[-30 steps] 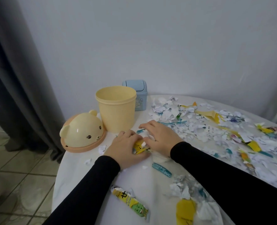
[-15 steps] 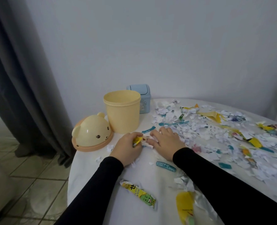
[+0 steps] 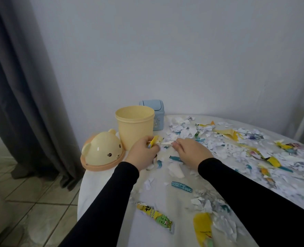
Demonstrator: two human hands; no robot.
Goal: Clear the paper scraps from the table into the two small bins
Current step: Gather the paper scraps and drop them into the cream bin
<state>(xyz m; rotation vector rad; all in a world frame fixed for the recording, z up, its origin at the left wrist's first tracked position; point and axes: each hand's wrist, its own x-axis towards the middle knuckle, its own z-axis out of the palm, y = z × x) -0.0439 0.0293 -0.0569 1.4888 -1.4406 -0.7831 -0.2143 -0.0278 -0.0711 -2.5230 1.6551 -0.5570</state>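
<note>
An open yellow bin [image 3: 134, 126] stands at the table's back left, with a small blue lidded bin [image 3: 156, 117] behind it. My left hand [image 3: 143, 152] grips a bunch of yellow and white paper scraps [image 3: 154, 141] just in front of the yellow bin, raised off the table. My right hand [image 3: 190, 151] is beside it, fingers curled around white scraps [image 3: 166, 143]. Loose torn paper scraps [image 3: 236, 148] cover the white table [image 3: 101, 180] to the right.
The yellow bin's bear-shaped lid [image 3: 103, 151] lies on the table's left edge. A yellow-green wrapper [image 3: 156, 215], a blue label strip [image 3: 181, 186] and a yellow wrapper [image 3: 203, 227] lie near me. A dark curtain [image 3: 23, 86] hangs left; the wall is close behind.
Both hands have gathered scraps together and lifted slightly toward the yellow bin; several scraps have dropped back on the table beneath them. The camera has shifted left and back.
</note>
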